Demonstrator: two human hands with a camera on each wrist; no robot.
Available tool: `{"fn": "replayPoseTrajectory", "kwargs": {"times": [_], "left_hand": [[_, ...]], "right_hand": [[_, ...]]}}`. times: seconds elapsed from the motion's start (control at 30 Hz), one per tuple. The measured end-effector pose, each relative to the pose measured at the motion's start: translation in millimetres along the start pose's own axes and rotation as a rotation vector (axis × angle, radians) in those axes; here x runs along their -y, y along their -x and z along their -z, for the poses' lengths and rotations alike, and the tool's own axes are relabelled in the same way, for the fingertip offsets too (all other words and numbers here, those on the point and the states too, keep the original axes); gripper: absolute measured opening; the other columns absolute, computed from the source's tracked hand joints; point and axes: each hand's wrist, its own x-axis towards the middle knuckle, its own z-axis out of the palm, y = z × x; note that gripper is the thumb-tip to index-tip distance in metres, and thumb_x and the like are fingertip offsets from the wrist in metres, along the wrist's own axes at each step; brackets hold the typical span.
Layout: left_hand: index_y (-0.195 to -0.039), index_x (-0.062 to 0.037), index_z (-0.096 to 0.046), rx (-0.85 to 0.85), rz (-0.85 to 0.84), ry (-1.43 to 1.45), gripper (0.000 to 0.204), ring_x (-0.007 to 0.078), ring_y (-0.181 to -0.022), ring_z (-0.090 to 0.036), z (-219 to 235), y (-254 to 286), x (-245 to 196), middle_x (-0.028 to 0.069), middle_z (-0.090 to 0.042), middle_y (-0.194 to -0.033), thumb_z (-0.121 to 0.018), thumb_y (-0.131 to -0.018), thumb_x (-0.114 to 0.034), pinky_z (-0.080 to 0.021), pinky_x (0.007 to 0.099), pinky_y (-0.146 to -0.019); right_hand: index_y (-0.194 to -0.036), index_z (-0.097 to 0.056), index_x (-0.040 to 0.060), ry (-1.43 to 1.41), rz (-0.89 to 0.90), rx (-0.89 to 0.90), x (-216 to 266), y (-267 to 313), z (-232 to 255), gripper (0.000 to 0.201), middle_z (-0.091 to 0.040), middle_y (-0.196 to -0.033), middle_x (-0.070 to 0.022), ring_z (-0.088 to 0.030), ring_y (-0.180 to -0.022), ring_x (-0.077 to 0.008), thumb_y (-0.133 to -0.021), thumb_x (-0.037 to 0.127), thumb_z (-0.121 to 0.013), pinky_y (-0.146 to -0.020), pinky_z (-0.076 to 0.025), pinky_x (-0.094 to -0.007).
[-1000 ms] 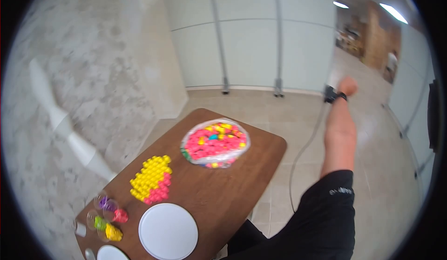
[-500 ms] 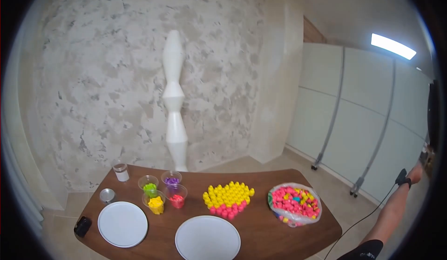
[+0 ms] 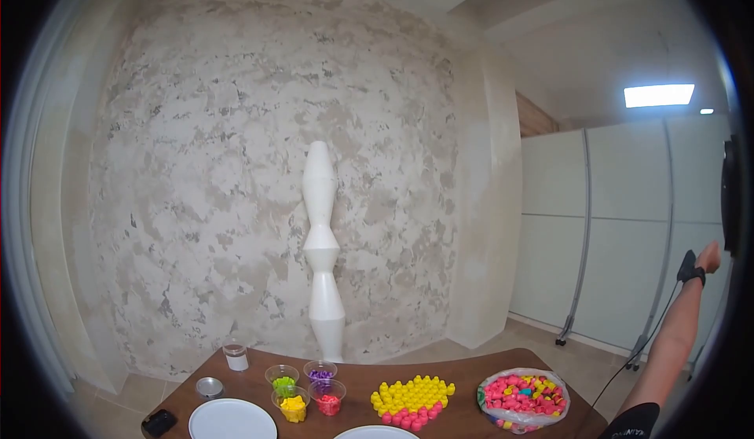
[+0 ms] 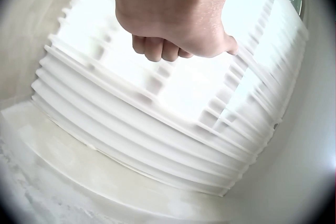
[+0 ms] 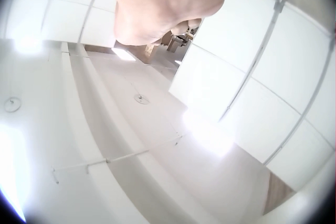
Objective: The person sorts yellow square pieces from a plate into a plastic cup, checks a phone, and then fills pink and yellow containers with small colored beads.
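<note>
In the head view, my right hand (image 3: pixel 709 257) is raised at the far right on an outstretched arm, away from the table. The right wrist view shows the same hand (image 5: pixel 168 8) from behind, its fingers curled in and nothing visible in it. My left hand (image 4: pixel 173 19) appears only in the left wrist view, a fist in front of white blinds (image 4: pixel 131 124); nothing held can be seen. On the table (image 3: pixel 345 368) lie yellow pieces (image 3: pixel 412 394) beside pink pieces (image 3: pixel 412 418), left of an open plastic bag of mixed pieces (image 3: pixel 522 396).
Small clear cups hold green (image 3: pixel 283 384), purple (image 3: pixel 320 376), yellow (image 3: pixel 293 407) and red (image 3: pixel 328 404) pieces. White plates (image 3: pixel 232 421), a jar (image 3: pixel 236 356), a round tin (image 3: pixel 210 388) and a black object (image 3: pixel 159 423) share the table. Behind stands a white sculpture (image 3: pixel 322 250); panels (image 3: pixel 550 266) stand right.
The head view has swung left and tilted up, so the table sits lower in it. The right arm, earlier seen over the floor, now shows at the right edge, still outstretched.
</note>
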Motion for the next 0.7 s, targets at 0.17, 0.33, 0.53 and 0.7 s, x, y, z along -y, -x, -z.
{"fn": "replayPoseTrajectory", "kwargs": {"times": [0.17,0.33,0.53,0.7], "left_hand": [[-0.084,-0.0136,-0.039,-0.03,-0.031,0.113,0.04,0.0151,-0.068,-0.031,-6.2,-32.9,1.6,0.0004,-0.032,-0.08,-0.047,-0.112,-0.042,-0.029,0.0314,-0.061],[-0.082,-0.0137,-0.038,-0.055,-0.053,0.228,0.043,0.0137,-0.064,-0.03,-7.4,-55.5,8.8,-0.0005,-0.03,-0.076,-0.045,-0.113,-0.042,-0.028,0.0305,-0.059],[-0.078,-0.0139,-0.036,-0.077,-0.066,0.362,0.046,0.0121,-0.06,-0.028,-10.2,-85.9,10.4,-0.0017,-0.029,-0.071,-0.043,-0.113,-0.043,-0.026,0.0293,-0.056],[-0.075,-0.014,-0.035,-0.065,-0.066,0.462,0.049,0.0107,-0.056,-0.027,-11.7,-143.7,2.4,-0.0026,-0.027,-0.067,-0.042,-0.114,-0.043,-0.025,0.0284,-0.053]], "right_hand": [[-0.094,-0.078,-0.0002,-0.143,-0.181,0.001,18.8,21.2,-15.6,0.05,-0.078,-0.094,-0.02,-0.073,-0.094,-0.0405,-0.088,0.048,-0.064,-0.086,-0.054,-0.0499],[-0.09,-0.078,-0.0026,-0.209,-0.387,0.029,49.1,35.5,-13.6,0.048,-0.077,-0.093,-0.0224,-0.073,-0.095,-0.0409,-0.081,0.043,-0.068,-0.087,-0.055,-0.0484],[-0.086,-0.077,-0.0052,-0.333,-0.564,0.082,98.9,45.3,-15.0,0.05,-0.077,-0.091,-0.0237,-0.073,-0.096,-0.0401,-0.076,0.044,-0.073,-0.089,-0.054,-0.0479],[-0.074,-0.066,0.0013,-0.629,-0.797,0.159,257.9,138.5,19.3,0.037,-0.066,-0.07,-0.0144,-0.065,-0.07,-0.0286,-0.081,0.036,-0.076,-0.067,-0.051,-0.0427]]}}
